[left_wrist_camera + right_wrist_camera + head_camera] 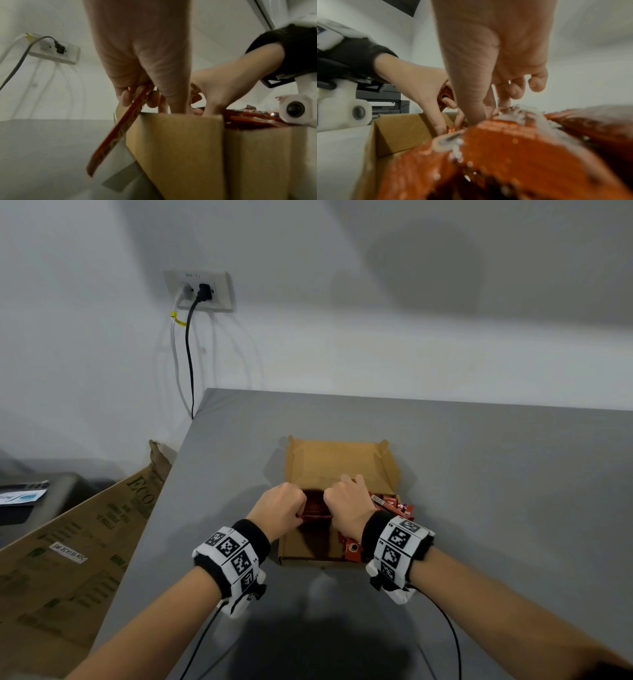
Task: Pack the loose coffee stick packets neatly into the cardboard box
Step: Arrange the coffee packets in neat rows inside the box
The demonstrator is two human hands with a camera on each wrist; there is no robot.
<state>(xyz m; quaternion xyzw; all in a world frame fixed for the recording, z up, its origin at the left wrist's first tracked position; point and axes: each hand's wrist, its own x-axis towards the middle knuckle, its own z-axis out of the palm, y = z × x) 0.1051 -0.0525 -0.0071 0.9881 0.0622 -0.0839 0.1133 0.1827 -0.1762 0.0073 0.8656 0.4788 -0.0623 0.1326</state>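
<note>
Over the open cardboard box (310, 549) on the grey table (496, 481), left hand (281, 510) and right hand (346, 505) sit side by side, both curled around one red packet bundle (317, 510). More glossy red coffee stick packets (390, 505) lie heaped along the box's right side, under the right wrist.

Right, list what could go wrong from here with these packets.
1. The left hand grips a packet that hangs outside the cardboard box; it may slip onto the table.
2. Loose packets pile above the box's right rim by the right hand; a nudge could spill them.
3. Uneven stacking may leave the box too full to close.
</note>
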